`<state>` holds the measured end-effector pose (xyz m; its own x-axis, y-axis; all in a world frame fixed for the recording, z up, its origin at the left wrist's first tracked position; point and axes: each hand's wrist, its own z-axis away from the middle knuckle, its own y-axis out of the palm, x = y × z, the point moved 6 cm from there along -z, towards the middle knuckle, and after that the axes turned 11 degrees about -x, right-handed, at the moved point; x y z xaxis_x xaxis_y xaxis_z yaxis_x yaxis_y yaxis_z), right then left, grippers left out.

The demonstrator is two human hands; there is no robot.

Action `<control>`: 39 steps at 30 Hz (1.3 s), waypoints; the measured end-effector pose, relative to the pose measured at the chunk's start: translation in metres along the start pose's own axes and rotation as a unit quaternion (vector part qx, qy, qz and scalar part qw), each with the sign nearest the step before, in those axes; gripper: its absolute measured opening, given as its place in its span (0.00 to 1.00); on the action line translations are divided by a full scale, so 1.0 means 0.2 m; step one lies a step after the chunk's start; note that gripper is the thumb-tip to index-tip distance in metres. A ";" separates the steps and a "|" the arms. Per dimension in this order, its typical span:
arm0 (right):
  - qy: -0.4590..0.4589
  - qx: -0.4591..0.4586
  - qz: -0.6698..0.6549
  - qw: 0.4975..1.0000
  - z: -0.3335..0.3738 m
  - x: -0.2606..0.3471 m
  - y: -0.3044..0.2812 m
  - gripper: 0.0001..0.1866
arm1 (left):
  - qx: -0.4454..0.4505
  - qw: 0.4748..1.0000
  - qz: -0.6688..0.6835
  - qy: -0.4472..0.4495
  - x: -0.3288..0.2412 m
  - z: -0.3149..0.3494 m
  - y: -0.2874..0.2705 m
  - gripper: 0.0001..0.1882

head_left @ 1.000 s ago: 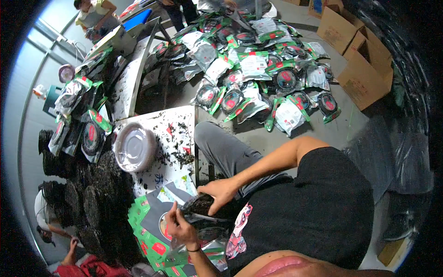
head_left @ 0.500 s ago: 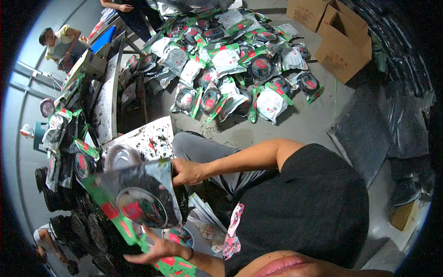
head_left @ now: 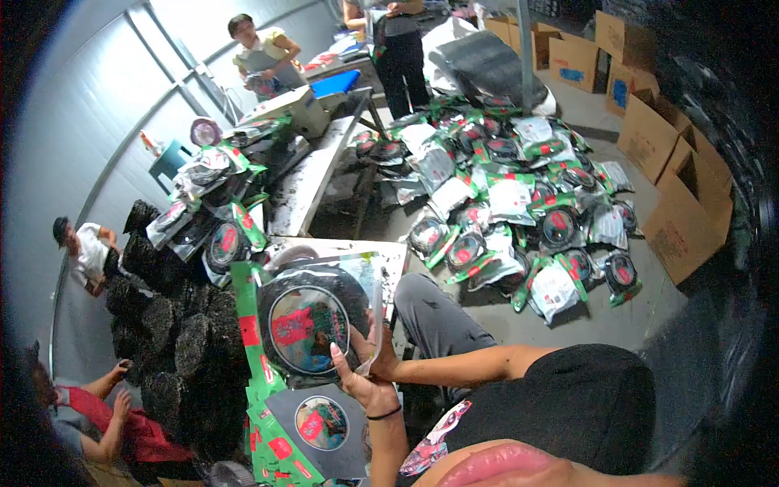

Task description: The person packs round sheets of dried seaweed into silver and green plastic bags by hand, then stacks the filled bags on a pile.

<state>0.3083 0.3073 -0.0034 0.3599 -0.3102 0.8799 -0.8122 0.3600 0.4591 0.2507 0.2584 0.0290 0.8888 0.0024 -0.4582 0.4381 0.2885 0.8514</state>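
Head view: left hand (head_left: pixel 369 390) and right hand (head_left: pixel 386 354), fingers clamped on filled green-edged pouch (head_left: pixel 308 325); six o'clock, flat pouches (head_left: pixel 320 422) remaining; two o'clock, filled-pouch heap (head_left: pixel 509 200).

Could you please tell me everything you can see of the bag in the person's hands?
The bag looks like glossy plastic: mostly dark, with a clear band along its right side, a green-and-red strip down its left and a round, pale-rimmed picture on the front. It looks plump, its front facing the camera, with flat bags showing below it in view. The left hand pinches its lower right part, thumb in front; the right hand is at its right edge, partly hidden. Whether it is sealed is unclear.
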 end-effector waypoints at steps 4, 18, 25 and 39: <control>0.088 0.168 0.132 0.973 0.01 0.43 0.04 0.28 | -0.090 0.928 -0.291 0.213 -0.43 0.04 -0.30 0.25; 0.335 0.187 -0.074 0.920 0.23 0.19 -0.04 0.32 | -0.149 0.956 -0.198 0.159 -0.53 0.11 -0.17 0.26; 0.340 0.138 -0.022 0.930 0.23 0.04 0.05 0.24 | -0.229 0.934 -0.213 0.171 -0.38 0.13 -0.21 0.17; 0.367 0.321 0.075 0.870 0.24 0.18 0.05 0.19 | -0.106 0.976 -0.153 0.116 -0.73 0.07 -0.46 0.26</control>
<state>0.2912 0.2585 0.0279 0.2330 0.4282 0.8731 -0.8789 -0.2915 0.3776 0.0835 0.2185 0.0210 0.6553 0.0948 -0.7494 0.6187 0.5018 0.6045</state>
